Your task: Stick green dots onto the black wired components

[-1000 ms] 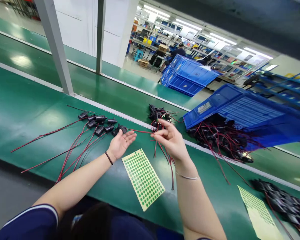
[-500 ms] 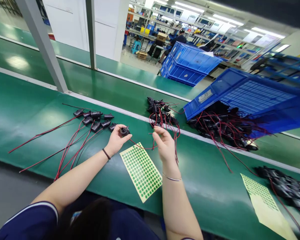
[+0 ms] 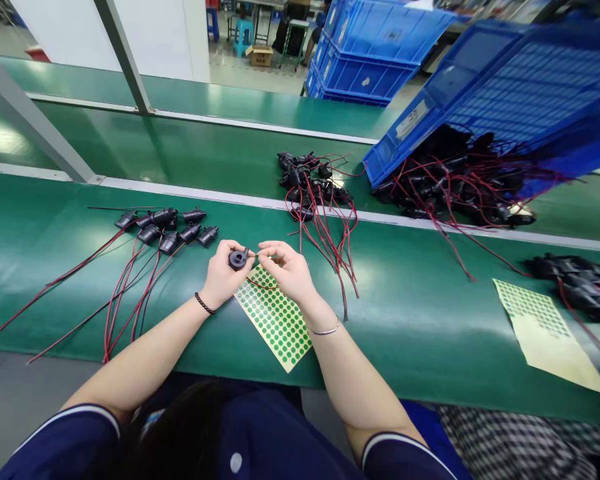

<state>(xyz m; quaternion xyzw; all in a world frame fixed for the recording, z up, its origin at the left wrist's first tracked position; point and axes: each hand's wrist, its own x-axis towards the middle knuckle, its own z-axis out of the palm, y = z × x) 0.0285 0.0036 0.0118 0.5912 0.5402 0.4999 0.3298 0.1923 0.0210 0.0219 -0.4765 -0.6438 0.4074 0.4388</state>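
Clamping black housing (image 3: pixel 234 263) in left hand (image 3: pixel 220 275) near far edge of green-dot sheet (image 3: pixel 280 323) — holding right hand (image 3: pixel 289 272) just beside it, cannot tell whether pinching anything. Apparently mid-labelling; calls next for steady pressing.

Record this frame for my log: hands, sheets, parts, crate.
Left hand: holds a round black part
Right hand: fingertips close to that part; whether they grip anything is unclear
Near sheet: green dots, flat on the bench, partly under the hands
Far-right sheet: some dots gone
Left group: wired black parts
Middle pile: more wired parts
Near blue crate: tilted, wired parts at its mouth
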